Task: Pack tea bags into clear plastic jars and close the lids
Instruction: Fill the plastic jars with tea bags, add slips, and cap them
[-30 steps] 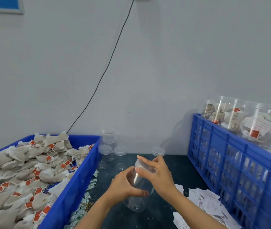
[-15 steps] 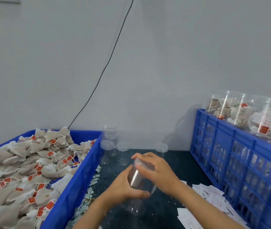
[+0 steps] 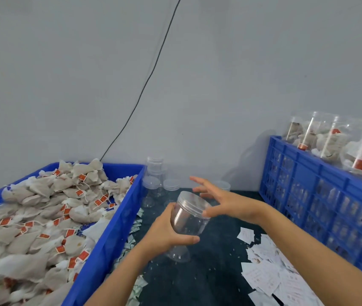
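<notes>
My left hand (image 3: pixel 166 234) grips an empty clear plastic jar (image 3: pixel 186 221) around its middle, tilted with its lid (image 3: pixel 194 203) toward the upper right, above the dark table. My right hand (image 3: pixel 222 202) hovers just right of the lid with fingers spread; only the thumb tip is near the lid's rim. A heap of tea bags (image 3: pixel 43 221) with red tags fills the blue bin (image 3: pixel 109 241) at the left.
Several empty lidded jars (image 3: pixel 155 184) stand at the back by the wall. A blue crate (image 3: pixel 321 195) at the right carries filled jars (image 3: pixel 334 142). Loose paper slips (image 3: pixel 268 274) lie on the table (image 3: pixel 211 272) at the front right. A black cable (image 3: pixel 153 71) hangs down the wall.
My right hand has let go of the lid and opened its fingers, drawing slightly away to the right. The left hand still holds the jar in the same place.
</notes>
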A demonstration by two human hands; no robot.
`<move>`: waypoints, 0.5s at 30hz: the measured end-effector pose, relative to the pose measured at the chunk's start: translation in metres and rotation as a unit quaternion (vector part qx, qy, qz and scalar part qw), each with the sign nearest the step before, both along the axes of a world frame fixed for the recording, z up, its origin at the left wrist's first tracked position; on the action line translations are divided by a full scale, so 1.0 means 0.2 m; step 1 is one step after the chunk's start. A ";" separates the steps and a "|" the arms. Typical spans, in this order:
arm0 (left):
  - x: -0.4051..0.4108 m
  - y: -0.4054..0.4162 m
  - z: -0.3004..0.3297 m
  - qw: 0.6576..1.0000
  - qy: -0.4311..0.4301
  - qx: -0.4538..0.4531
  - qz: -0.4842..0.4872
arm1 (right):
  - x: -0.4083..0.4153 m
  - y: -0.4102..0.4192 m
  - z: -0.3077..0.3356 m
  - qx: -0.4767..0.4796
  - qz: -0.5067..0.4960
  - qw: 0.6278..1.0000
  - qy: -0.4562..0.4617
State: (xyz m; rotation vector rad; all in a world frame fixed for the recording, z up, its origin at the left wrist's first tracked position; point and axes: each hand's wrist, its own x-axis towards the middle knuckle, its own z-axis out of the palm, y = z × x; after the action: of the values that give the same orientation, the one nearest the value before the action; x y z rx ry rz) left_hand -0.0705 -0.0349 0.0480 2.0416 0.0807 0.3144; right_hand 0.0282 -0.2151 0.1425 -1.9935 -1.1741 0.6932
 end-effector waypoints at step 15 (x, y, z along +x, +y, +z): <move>-0.03 0.00 -0.04 0.991 0.077 -0.015 -0.112 | 0.03 -0.04 0.04 -0.095 0.131 0.980 -0.117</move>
State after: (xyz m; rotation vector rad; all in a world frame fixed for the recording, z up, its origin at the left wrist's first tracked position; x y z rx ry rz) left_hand -0.0762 -0.0351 0.0394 2.0198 -0.0499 0.0156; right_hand 0.0332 -0.2225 0.1514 -2.1449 -1.5832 0.7384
